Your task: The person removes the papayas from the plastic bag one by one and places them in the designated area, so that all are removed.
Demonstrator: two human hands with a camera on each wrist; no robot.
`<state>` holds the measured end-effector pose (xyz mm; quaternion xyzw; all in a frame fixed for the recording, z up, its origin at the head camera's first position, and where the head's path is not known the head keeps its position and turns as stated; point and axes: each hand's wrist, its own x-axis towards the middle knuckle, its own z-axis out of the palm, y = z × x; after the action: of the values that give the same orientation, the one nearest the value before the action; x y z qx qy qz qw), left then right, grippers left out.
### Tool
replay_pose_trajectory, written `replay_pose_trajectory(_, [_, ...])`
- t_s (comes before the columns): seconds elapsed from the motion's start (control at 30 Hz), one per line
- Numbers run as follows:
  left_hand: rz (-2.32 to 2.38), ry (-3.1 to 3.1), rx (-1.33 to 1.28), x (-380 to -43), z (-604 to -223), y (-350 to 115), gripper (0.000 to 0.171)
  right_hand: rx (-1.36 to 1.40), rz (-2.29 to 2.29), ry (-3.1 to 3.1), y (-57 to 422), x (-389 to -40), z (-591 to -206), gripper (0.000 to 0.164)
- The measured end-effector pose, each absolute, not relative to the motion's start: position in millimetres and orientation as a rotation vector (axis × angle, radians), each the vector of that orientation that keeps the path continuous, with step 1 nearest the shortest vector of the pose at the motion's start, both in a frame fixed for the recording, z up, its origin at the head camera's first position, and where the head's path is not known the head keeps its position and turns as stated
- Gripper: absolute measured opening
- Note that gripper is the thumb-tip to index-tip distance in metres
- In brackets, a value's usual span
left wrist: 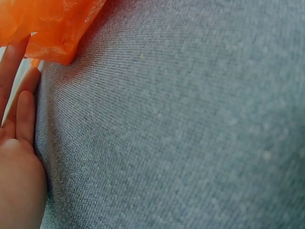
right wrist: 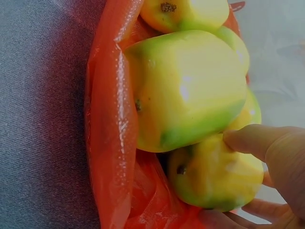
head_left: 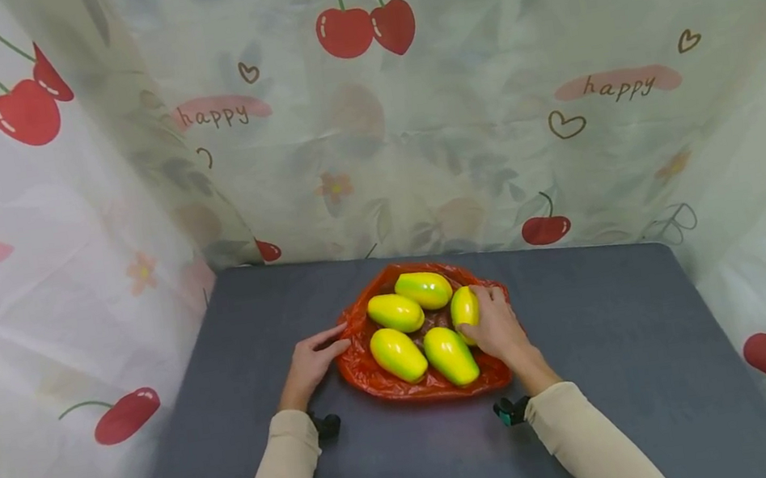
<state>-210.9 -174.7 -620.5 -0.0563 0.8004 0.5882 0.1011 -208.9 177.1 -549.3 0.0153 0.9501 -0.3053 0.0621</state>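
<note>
Right hand (head_left: 502, 328) grips a yellow fruit (head_left: 463, 311); left hand (head_left: 309, 368), straightened, touches the red bag (head_left: 359, 371).

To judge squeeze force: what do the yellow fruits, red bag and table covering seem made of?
Yellow fruits: glossy, perhaps coated plastic or foam, given sharp highlights; real skin is possible.
Red bag: thin, shiny plastic film, judging by its creases and translucence.
Table covering: matte fabric, probably knitted or woven, from its fine ribbed texture.

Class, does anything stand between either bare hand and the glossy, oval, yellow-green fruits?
The left hand has the crinkled red plastic bag's left edge between it and the fruits. Nothing visible blocks the right hand: it grips the rightmost fruit.
</note>
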Motion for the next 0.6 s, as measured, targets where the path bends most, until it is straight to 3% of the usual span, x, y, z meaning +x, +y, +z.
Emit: replay_pose_trajectory(0.6, [1.766, 2.353, -0.198, -209, -618, -172, 0.040, -0.102, -1.118, 2.852, 194, -206, -543, 0.077])
